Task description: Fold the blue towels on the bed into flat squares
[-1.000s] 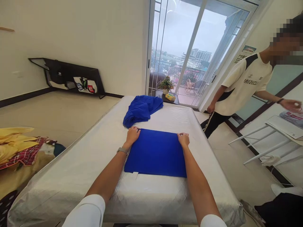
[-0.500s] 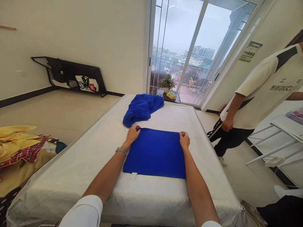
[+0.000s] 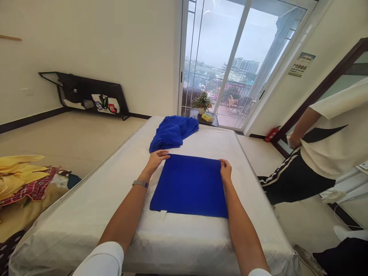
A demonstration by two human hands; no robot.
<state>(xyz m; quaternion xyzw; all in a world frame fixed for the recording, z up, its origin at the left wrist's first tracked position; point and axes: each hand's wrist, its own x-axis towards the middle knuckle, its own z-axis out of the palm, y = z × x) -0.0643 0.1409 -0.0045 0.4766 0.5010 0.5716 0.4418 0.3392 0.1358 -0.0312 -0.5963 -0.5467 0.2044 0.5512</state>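
Your left sleeve: white, loose, wide opening, hem line showing; it ends far behind your left fingers. Your wristband, slim and grey, sits much nearer those fingers; metallic-looking, darker piece toward the inner side. Watch or bracelet, can't tell. Your right sleeve: also white, far behind your right fingers, only a small edge in view.

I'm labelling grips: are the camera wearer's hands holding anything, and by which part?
The left hand and right hand are each at a far corner of the flat blue cloth; whether they pinch or merely touch it is unclear.
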